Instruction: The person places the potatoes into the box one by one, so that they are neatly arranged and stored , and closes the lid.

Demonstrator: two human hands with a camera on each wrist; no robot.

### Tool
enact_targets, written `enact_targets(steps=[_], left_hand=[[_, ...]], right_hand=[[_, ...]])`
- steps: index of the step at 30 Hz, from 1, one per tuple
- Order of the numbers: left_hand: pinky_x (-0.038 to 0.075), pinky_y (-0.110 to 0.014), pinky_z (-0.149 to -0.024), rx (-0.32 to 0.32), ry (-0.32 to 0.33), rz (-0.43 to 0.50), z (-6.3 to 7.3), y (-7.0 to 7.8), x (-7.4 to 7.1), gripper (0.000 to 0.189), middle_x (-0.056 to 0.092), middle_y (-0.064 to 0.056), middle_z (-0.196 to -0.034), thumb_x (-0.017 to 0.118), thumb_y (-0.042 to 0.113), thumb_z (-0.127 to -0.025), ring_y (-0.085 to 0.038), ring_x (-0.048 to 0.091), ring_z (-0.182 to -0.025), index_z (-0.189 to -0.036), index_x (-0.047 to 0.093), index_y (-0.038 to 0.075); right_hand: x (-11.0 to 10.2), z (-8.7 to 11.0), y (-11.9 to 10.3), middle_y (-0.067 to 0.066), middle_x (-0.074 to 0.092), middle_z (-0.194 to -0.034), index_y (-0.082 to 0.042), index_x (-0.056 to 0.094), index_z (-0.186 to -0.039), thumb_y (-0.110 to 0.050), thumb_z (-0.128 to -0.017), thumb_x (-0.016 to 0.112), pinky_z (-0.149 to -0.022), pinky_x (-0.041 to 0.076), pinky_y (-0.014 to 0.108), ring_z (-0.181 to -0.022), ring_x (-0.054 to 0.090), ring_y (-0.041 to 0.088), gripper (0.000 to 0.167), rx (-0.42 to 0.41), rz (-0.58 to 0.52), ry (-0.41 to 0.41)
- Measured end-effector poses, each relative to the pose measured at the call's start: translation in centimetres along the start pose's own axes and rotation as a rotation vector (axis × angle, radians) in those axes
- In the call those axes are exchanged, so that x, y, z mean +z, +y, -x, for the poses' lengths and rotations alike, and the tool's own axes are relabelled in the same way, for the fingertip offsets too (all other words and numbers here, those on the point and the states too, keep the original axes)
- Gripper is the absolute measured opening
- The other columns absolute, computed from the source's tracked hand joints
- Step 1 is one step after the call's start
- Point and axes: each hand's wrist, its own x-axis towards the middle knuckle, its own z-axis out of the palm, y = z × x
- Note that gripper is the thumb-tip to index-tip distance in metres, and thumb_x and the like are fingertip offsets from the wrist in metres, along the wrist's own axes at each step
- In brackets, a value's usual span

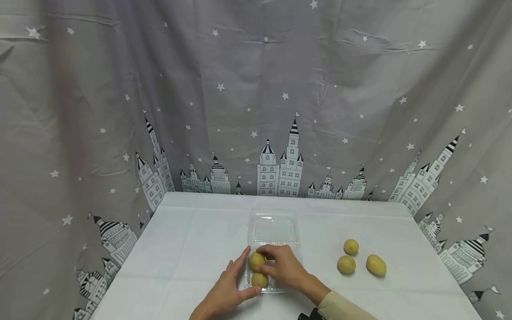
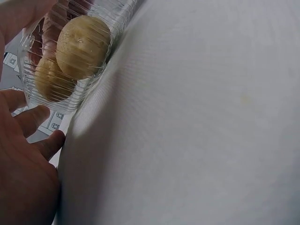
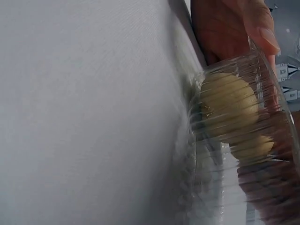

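A clear plastic clamshell container [image 1: 276, 266] lies on the table, its lid [image 1: 274, 226] folded back away from me. Inside its left side, one potato [image 1: 260, 280] sits near the front wall. Just behind that potato, my right hand [image 1: 282, 266] pinches a second potato [image 1: 257, 261] between thumb and fingers. My left hand [image 1: 226, 289] spans the container's front left corner, thumb at the front rim and fingers stretched along the left side. Through the ribbed wall, the left wrist view shows the front potato [image 2: 83, 47] and the one behind it [image 2: 52, 79].
Three more potatoes lie loose to the right of the container: a small round one [image 1: 351, 246], another round one [image 1: 346, 265] and a longer one [image 1: 376, 265]. A white cloth [image 1: 192, 249] covers the table. Behind it hangs a grey curtain [image 1: 224, 111] printed with castles and stars.
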Motion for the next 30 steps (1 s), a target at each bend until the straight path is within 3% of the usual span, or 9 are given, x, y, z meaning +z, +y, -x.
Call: enact_targets(steps=[6, 15, 22, 30], left_hand=[[0.019, -0.095, -0.114, -0.004, -0.001, -0.002, 0.1, 0.0, 0.1, 0.109, 0.031, -0.016, -0.180, 0.087, 0.057, -0.089, -0.076, 0.014, -0.155, -0.176, 0.025, 0.034], [0.021, -0.095, -0.114, -0.002, -0.004, -0.016, 0.1, 0.1, -0.1, 0.109, 0.032, -0.018, -0.179, 0.086, 0.058, -0.089, -0.076, 0.015, -0.155, -0.176, 0.025, 0.034], [0.021, -0.094, -0.114, 0.001, 0.002, -0.017, 0.0, 0.1, -0.1, 0.110, 0.033, -0.019, -0.179, 0.087, 0.058, -0.089, -0.075, 0.016, -0.156, -0.176, 0.025, 0.034], [0.022, -0.096, -0.112, -0.001, -0.003, -0.009, 0.1, 0.2, 0.0, 0.110, 0.032, -0.018, -0.179, 0.088, 0.057, -0.088, -0.076, 0.015, -0.155, -0.176, 0.025, 0.034]], right_hand=[[0.0, 0.0, -0.5, 0.010, 0.081, -0.126, -0.005, 0.077, -0.128, -0.026, -0.093, 0.089, -0.095, 0.066, 0.030, -0.113, 0.081, 0.025, 0.042, 0.088, -0.004, -0.007], [0.4, -0.3, -0.8, 0.012, 0.083, -0.113, -0.003, 0.080, -0.119, -0.021, -0.087, 0.094, -0.085, 0.067, 0.026, -0.100, 0.083, 0.022, 0.039, 0.181, -0.099, 0.058], [0.0, -0.4, -1.1, 0.016, 0.082, -0.116, -0.001, 0.078, -0.121, -0.025, -0.090, 0.092, -0.087, 0.068, 0.032, -0.103, 0.083, 0.027, 0.041, 0.197, -0.116, 0.020], [-1.0, 0.3, -1.7, 0.012, 0.083, -0.120, -0.003, 0.080, -0.125, -0.036, -0.093, 0.087, -0.090, 0.068, 0.037, -0.106, 0.081, 0.028, 0.046, 0.181, 0.001, -0.013]])
